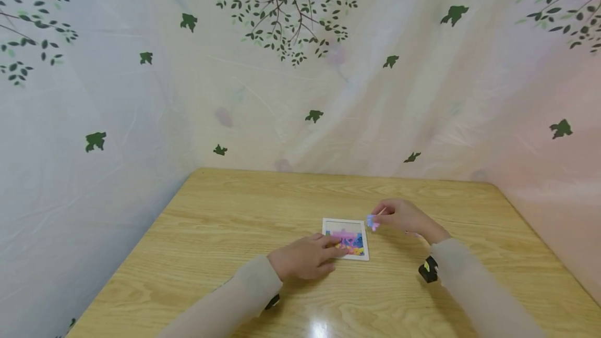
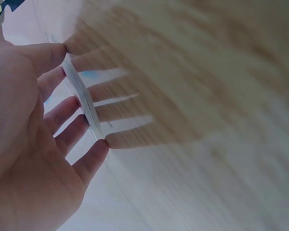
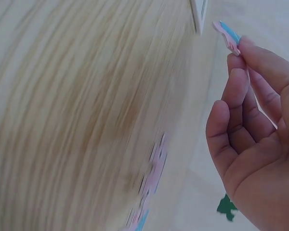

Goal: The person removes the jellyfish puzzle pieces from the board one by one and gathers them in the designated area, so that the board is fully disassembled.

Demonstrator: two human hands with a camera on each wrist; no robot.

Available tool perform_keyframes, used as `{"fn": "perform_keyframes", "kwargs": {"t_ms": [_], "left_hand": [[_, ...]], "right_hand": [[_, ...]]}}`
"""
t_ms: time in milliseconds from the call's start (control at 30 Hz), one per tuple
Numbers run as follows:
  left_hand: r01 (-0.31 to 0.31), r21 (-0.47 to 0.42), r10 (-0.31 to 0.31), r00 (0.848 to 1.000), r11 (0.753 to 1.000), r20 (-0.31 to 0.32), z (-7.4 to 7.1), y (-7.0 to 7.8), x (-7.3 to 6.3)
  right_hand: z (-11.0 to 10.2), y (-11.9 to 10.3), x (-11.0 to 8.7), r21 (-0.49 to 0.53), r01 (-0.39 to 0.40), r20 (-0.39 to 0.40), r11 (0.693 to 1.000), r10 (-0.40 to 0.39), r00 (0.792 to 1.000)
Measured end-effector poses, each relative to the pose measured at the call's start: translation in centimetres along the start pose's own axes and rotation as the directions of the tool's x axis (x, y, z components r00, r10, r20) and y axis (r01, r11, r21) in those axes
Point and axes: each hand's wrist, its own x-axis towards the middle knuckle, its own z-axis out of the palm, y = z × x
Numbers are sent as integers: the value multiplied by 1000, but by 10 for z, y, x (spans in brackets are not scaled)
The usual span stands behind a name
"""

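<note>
A white-framed jigsaw puzzle (image 1: 345, 226) lies on the table, its lower part filled with colourful pieces and its upper part showing bare backing. My left hand (image 1: 307, 256) rests on the puzzle's left and lower side with fingers spread; in the left wrist view its fingertips (image 2: 97, 153) touch the frame's edge (image 2: 84, 98). Just off the frame's upper right corner, my right hand (image 1: 404, 218) pinches a blue and pink puzzle piece (image 1: 372, 222) between thumb and fingers. The same piece (image 3: 227, 37) is held above the table in the right wrist view.
Several loose pink and blue puzzle pieces (image 3: 154, 171) lie on the table under the right hand, mostly hidden by it in the head view. The wooden table (image 1: 225, 213) meets a hanging cloth (image 1: 263, 119) printed with leaves at its back and sides.
</note>
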Motion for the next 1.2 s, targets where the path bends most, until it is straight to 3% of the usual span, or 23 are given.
{"fn": "perform_keyframes", "kwargs": {"t_ms": [233, 433, 967, 1200], "left_hand": [[-5, -8, 5, 1000, 1000, -5, -2, 2, -1], [-10, -6, 10, 1000, 1000, -5, -3, 2, -2], [-23, -9, 23, 1000, 1000, -15, -1, 1, -2], [0, -21, 0, 1000, 1000, -3, -1, 1, -1]], "right_hand": [[-17, 23, -14, -3, 11, 11, 1000, -11, 1000], [-21, 35, -17, -14, -23, 14, 1000, 23, 1000], [-13, 40, -13, -59, -68, -2, 996, 68, 998], [-13, 41, -12, -65, -73, -3, 995, 73, 997]]}}
